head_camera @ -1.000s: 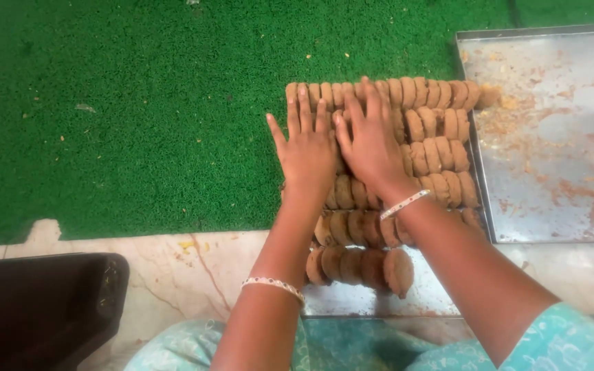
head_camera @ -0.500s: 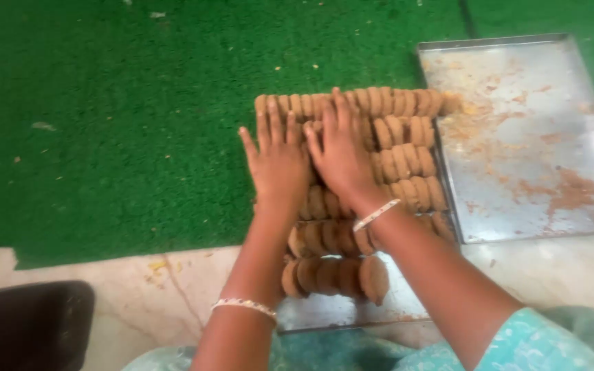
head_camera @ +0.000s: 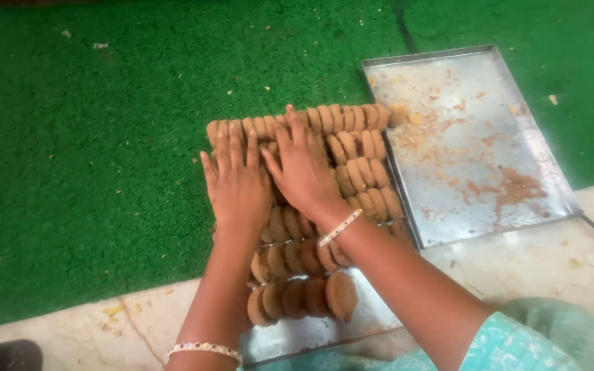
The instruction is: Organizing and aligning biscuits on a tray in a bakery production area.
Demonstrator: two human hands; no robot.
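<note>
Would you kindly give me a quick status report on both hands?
Left hand and right hand flat on biscuit rows. Crumbed tray alongside. Nothing in the way.

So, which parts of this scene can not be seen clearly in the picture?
- Head view: biscuits under the left hand and right hand are hidden by the palms.
- Tray beneath the biscuits: mostly covered by them; its near edge is hidden by the arms and the frame's bottom edge.
- Dark thing, bottom left corner: cut off by the frame.
</note>
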